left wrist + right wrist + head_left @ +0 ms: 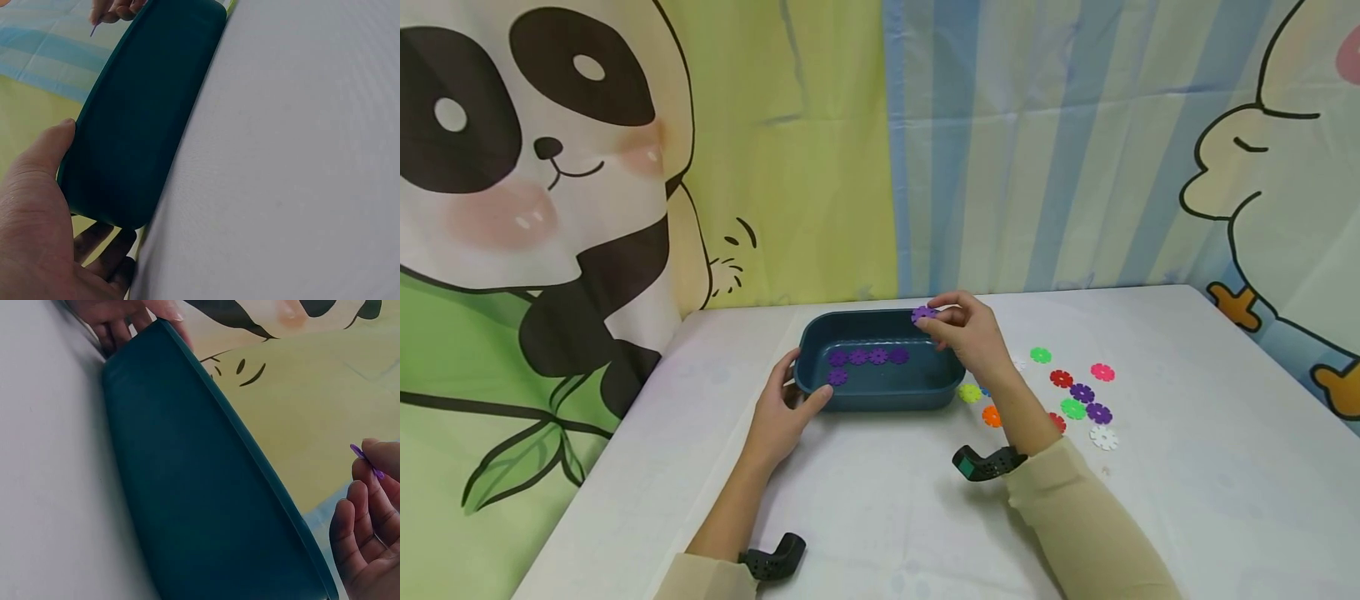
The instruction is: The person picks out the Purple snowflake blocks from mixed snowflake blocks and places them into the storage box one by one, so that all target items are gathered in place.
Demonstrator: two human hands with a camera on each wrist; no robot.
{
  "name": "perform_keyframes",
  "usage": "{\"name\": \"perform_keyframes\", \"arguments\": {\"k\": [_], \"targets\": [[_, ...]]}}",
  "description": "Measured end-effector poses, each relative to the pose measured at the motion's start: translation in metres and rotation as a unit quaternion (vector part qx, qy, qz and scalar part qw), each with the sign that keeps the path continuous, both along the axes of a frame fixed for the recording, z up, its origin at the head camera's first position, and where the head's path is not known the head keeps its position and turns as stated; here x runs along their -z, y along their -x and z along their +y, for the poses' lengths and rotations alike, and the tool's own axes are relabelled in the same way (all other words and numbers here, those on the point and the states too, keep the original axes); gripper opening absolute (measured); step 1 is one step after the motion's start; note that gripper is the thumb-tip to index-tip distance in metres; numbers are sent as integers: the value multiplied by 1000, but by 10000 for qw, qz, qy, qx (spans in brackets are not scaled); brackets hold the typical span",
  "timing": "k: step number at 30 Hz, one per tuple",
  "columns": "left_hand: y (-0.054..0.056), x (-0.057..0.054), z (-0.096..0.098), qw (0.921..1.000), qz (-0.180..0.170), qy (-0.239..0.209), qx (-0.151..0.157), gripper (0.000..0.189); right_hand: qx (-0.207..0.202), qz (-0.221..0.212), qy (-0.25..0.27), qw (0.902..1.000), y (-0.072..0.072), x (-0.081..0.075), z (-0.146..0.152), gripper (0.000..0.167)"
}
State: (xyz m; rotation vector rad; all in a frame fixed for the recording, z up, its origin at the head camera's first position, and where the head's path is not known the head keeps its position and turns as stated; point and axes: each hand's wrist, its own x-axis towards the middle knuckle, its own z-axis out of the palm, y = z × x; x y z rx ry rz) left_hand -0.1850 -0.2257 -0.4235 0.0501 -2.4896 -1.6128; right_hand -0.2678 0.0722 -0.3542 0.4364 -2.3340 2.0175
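A dark teal plastic basin [880,402] sits on the white table. Inside it lie several purple snowflake discs [858,357], most in a row, with one nearer the front left. My left hand [778,414] holds the basin's left end, thumb at the front rim and fingers round the end wall, as the left wrist view also shows. Above the basin's back right corner, my right hand [972,335] pinches another purple snowflake disc [922,314] between thumb and fingertips. The same disc [367,461] appears edge-on in the right wrist view.
Right of the basin, loose snowflake discs lie scattered: red [1062,378], green [1041,355], pink [1102,372], white [1103,437], orange [992,416], yellow [969,392] and purple [1099,413]. My right forearm hides some. A cartoon-printed curtain [820,167] hangs behind the table.
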Motion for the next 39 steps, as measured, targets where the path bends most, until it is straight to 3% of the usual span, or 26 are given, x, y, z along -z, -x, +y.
{"name": "perform_keyframes", "arguments": {"k": [27,39], "targets": [[0,1,1,9999,-109,44,-55,86,-636,-51,259,9976,-1,13,-42,34],[1,-2,1,9999,-126,9,-6,86,-859,-317,-213,9956,2,11,-59,30]]}}
